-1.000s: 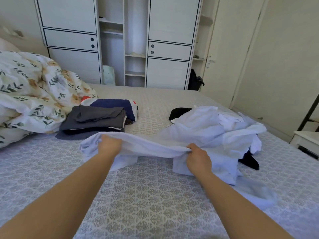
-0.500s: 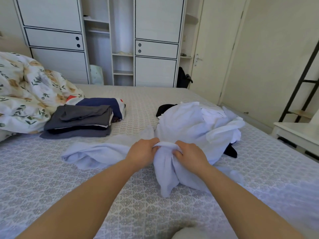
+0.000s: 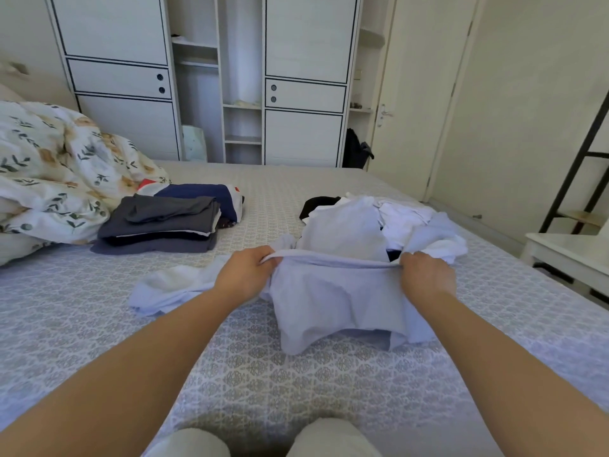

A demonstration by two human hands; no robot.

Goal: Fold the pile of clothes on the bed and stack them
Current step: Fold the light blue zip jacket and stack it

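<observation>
Both hands are on the pale blue garment (image 3: 333, 301), just right of centre in the frame: the left hand (image 3: 245, 275) pinches one end of a hem or edge, the right hand (image 3: 425, 275) grips the other end, and the edge runs nearly taut between them. The rest of the cloth hangs forward onto the bed (image 3: 263, 374), with one part trailing off to the left. Behind it, right of centre, sits the unfolded pile (image 3: 389, 225) of white and pale pieces with something black poking out. The folded stack (image 3: 161, 225) of dark clothes lies at middle left, beside the floral duvet (image 3: 56, 179).

To do this step well, I'd say lift that edge clear of the pile so nothing else drags along, give it a shake so the trailing part drops straight, then lay it flat on the open bedspread nearer the person before folding. Keeping the edge level should stop the fold going crooked.

Half a second earlier the two hands were bunched together on a wad of this cloth; now they have drawn apart and opened an edge between them.
</observation>
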